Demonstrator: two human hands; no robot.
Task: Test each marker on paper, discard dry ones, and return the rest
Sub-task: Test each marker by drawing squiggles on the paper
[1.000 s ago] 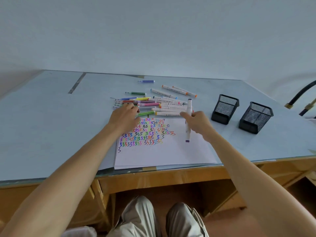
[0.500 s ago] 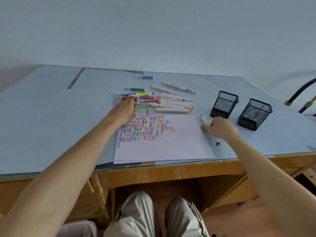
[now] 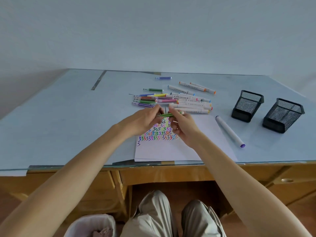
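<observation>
Pale blue wall behind, and a wooden desk (image 3: 171,175) with a glass top over a light blue surface. Two black mesh pen cups sit on the right side of it, the nearer-to-center one (image 3: 247,105) and the outer one (image 3: 283,115) just beside each other, well apart from the marker pile. Can't really see down into either cup from this angle, so no idea what's in them. Down on the floor at the bottom left there's a pale bin (image 3: 92,225) with something crumpled in it.

Now the actual action: both hands are up over the top edge of the paper (image 3: 171,149), which is covered in colorful zigzag scribbles. The left hand (image 3: 143,120) is pinching one end of a thin green marker (image 3: 168,114), and the right hand (image 3: 183,125) has its fingers curled around the other end, so the marker runs roughly sideways between them, lifted just above the sheet. The cap end pokes out past the right fingers.

Just behind the hands is the big pile of markers (image 3: 172,100), thin striped ones on the left, fat white ones on the right. One fat white marker with a purple tip (image 3: 229,131) lies by itself beside the paper's right edge.
</observation>
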